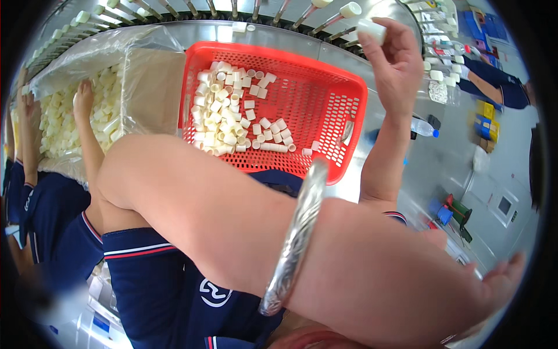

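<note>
At the upper right, my right hand (401,67) pinches a short white cylinder (371,31) between thumb and fingers, close to the row of metal pegs (335,36). Whether it touches a peg, I cannot tell. My left arm, wearing a silver bangle, crosses the foreground very close to the camera. Its hand (494,285) is at the lower right rim with the fingers apart and nothing visible in them. Beyond this arm stands a red perforated basket (311,110), with many white hollow cylinders (224,110) heaped on its left side. The arm hides part of the basket's near edge.
Metal pegs curve along the far side, some topped with white cylinders (351,10). Left of the basket, a lined carton (152,87) holds more pieces; a co-worker's hand (83,96) reaches into it. A plastic bottle (423,127) lies at the right.
</note>
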`<state>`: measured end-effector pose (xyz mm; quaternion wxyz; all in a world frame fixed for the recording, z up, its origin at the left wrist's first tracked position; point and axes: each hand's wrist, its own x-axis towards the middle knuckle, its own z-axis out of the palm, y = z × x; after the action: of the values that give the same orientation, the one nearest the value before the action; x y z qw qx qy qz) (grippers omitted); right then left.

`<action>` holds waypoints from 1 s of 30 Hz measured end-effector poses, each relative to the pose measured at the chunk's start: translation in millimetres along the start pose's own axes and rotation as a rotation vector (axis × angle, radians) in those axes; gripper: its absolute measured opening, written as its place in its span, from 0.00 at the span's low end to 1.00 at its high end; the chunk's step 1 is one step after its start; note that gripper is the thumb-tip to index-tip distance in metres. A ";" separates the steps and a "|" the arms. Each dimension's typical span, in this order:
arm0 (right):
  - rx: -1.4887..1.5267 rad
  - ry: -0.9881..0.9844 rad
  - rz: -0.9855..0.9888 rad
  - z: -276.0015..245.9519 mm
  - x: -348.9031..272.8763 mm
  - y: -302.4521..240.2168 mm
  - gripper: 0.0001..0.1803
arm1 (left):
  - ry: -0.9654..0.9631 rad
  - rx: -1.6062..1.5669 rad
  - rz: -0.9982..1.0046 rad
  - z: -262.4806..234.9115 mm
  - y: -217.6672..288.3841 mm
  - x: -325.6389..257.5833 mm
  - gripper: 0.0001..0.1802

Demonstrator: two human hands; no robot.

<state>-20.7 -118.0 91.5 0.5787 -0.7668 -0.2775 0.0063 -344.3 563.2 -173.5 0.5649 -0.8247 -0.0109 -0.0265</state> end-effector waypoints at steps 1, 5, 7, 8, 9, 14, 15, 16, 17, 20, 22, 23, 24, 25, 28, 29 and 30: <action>-0.043 -0.029 0.025 0.4 -1.1 2.7 0.13 | -0.028 -0.130 -0.088 -2.9 -3.6 -4.8 0.15; -0.229 -0.070 0.011 17.6 11.7 23.6 0.15 | -0.174 -0.623 -0.426 -35.4 -11.6 -37.4 0.19; -0.347 -0.037 0.027 10.4 12.9 9.8 0.16 | -0.153 -0.783 -0.488 -91.5 -15.7 27.6 0.20; -0.438 0.012 0.025 -3.9 9.4 12.8 0.16 | 0.008 -0.864 -0.423 -179.4 3.3 72.8 0.21; -0.399 -0.046 -0.035 10.3 18.2 18.0 0.16 | 0.045 -0.828 -0.430 -273.8 -21.4 78.3 0.21; -0.440 -0.168 -0.141 56.9 47.1 -7.0 0.13 | 0.440 -0.939 -0.274 -538.5 -77.9 121.1 0.25; -0.444 -0.154 -0.130 56.3 54.4 0.7 0.13 | 0.544 -0.969 -0.224 -563.0 -84.7 143.4 0.26; -0.547 -0.179 -0.140 60.2 62.0 9.5 0.12 | 0.628 -0.997 -0.183 -594.4 -94.9 153.1 0.26; -0.650 -0.209 -0.152 64.1 65.6 18.1 0.11 | 0.710 -1.026 -0.145 -614.3 -103.6 158.2 0.27; -0.839 -0.304 -0.133 61.1 69.9 37.7 0.11 | 0.947 -1.126 -0.004 -647.3 -125.7 192.0 0.30; -0.897 -0.298 -0.038 62.9 71.7 34.2 0.12 | 0.997 -1.174 0.045 -643.5 -130.8 203.7 0.31; -0.973 -0.274 0.051 60.1 71.3 40.0 0.14 | 0.993 -1.249 0.160 -644.1 -124.8 205.7 0.28; -1.047 -0.257 0.014 54.5 71.4 55.3 0.16 | 0.989 -1.324 0.278 -643.4 -118.9 206.9 0.26; -1.045 -0.279 0.040 53.1 67.6 59.7 0.16 | 0.970 -1.353 0.289 -644.1 -122.3 210.5 0.26; -0.919 -0.107 0.019 49.8 54.1 65.6 0.16 | 1.047 -1.301 0.224 -637.5 -100.5 219.6 0.20; -0.914 -0.122 0.045 49.3 40.4 65.9 0.16 | 1.028 -1.323 0.239 -637.6 -94.6 216.7 0.20; -0.829 -0.014 -0.001 44.2 24.3 64.1 0.15 | 1.052 -1.338 0.268 -636.4 -93.4 219.6 0.21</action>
<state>12.1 -79.7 27.4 0.2190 -0.9347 -0.2609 -0.1014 -149.6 1.0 155.1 -0.1099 -0.8589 0.3676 -0.3391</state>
